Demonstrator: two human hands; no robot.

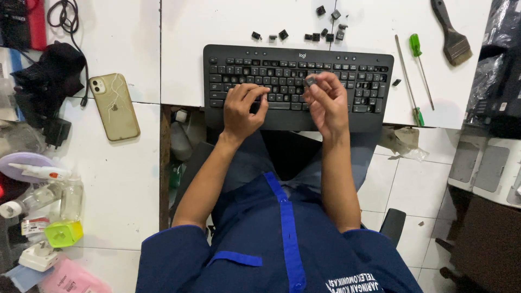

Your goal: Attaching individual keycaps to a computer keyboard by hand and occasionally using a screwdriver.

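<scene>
A black keyboard [358, 62] lies at the near edge of the white table [228, 27], with a few keys gone from its rows. My left hand [243, 111] rests on the lower middle keys, fingers curled and pressing down. Just above the keys to the right, my right hand [327, 103] pinches a small black keycap [310, 82] between thumb and fingertips. Several loose keycaps [320, 33] lie on the table behind the keyboard.
Two green-handled screwdrivers [417, 54] and a brush [453, 38] lie to the right of the keyboard. A gold phone [114, 106] lies face down to the left, near black cables and a bag [51, 76]. Bottles and small items crowd the left edge.
</scene>
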